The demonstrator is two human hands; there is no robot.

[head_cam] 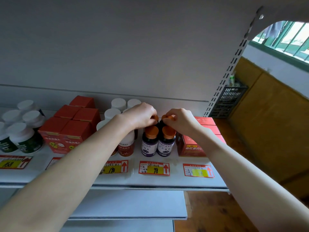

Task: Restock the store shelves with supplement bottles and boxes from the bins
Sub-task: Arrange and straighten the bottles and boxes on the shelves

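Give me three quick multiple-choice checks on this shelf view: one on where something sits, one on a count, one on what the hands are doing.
1. What stands just right of the orange-capped bottles on the shelf?
A. red boxes
B. a blue tray
C. a glass jar

2. How many orange-capped bottles stand in the front row, untouched?
A. one
B. two
C. five

3. What are the left hand and right hand doing?
A. resting flat on the shelf
B. lifting a red box together
C. each pinching a back-row orange cap

Answers:
1 A: the red boxes sit beside the right front bottle.
2 B: two purple-labelled bottles stand side by side in front of the hands.
3 C: each hand's fingers curl onto a cap in the rear row.
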